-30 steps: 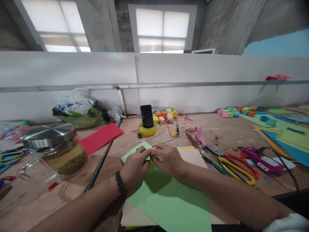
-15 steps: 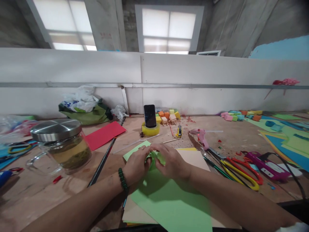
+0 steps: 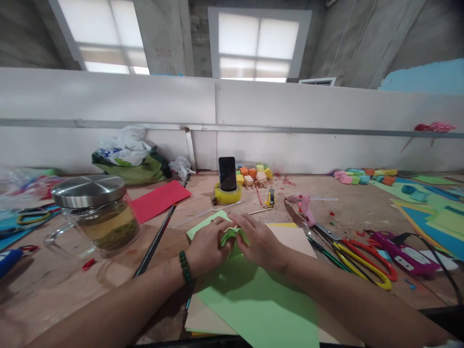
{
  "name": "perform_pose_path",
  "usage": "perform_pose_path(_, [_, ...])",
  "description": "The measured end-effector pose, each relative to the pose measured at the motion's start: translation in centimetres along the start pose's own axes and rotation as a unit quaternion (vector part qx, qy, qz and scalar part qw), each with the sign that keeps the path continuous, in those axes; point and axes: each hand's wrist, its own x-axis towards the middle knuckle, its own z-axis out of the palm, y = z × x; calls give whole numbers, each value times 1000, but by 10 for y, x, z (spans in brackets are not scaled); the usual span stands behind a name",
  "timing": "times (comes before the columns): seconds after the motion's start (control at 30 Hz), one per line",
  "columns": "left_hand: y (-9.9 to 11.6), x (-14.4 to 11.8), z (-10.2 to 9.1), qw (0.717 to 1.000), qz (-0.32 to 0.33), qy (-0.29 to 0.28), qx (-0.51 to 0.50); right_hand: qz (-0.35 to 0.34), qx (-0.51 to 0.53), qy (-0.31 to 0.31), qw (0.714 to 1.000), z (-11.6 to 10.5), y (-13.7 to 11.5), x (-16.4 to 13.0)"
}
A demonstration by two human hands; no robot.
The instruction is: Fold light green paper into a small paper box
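Mostly hidden green strip [image 3: 234,236] between fingers [image 3: 243,225]

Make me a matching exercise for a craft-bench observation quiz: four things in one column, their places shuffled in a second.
Things:
1. phone
2. glue gun
3. jar
4. green strip

Places:
A. between both hands
B. left of the red paper
C. upright in the tape roll
D. beside the scissors

Pairs: 1-C, 2-D, 3-B, 4-A
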Motion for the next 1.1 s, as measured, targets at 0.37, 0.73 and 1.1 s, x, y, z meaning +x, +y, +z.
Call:
perform_pose_path(0.37, [-12,7,12,981,-56,45,-178,78,74,12,994,5,14,-1])
perform_pose_path(0.73, [-17,10,12,967,-103,57,-228,-9,-35,66,997,-6,4,6])
perform_pose_path(1.1, [-25,14,17,958,-107,98,-248,-81,-146,-40,985,1,-9,4])
